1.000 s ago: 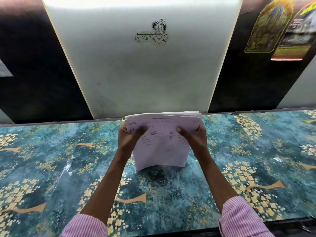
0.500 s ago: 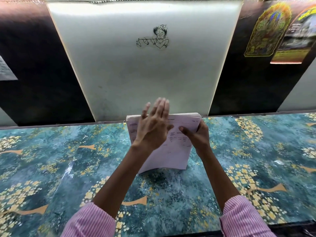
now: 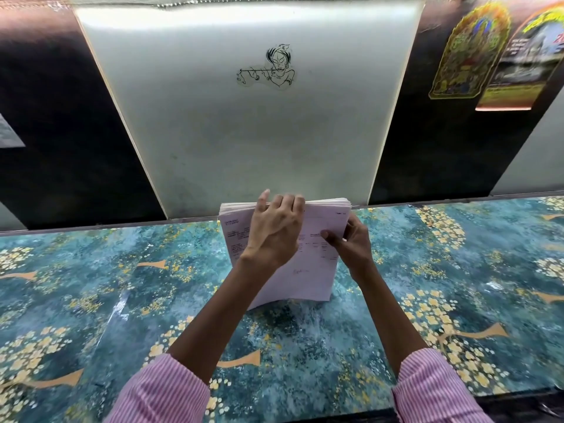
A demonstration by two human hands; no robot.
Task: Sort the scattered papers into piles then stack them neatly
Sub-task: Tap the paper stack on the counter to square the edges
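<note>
Teal tabletop (image 3: 122, 285) printed with yellow blossom runs across the scene. Behind it stands a white panel (image 3: 244, 141) bearing a line-drawn sticker (image 3: 268, 68) of a flute player, with dark panels on either side and bright posters (image 3: 470, 50) at the far right. In the middle of this surface, toward its far edge, we have the stack of papers (image 3: 293, 279) standing on its lower edge.

Our left hand (image 3: 274, 233) lies over the top edge with its fingers bent across it. We cannot tell whether they clamp the sheets or only press down. Our right hand (image 3: 351, 248) pinches the right side, with the thumb flat on the front sheet and the other fingers hidden behind.

We judge the stack fairly light but floppy. It is many thin, loose sheets, smooth enough to slide on one another and fan out if the grip slackens. Stood on edge it likely bows unless held at both sides, and its corners would crease easily. The best hold seems to be at the two sides in the upper half, thumbs in front and fingers behind, loose enough for the sheets to drop level against the table.

The front sheet is pale pinkish-white, with small blocks of print and a faint handwritten mark lower down. The top edge shows many slightly uneven layers. At the lower left a corner seems to reach below the rest.
</note>
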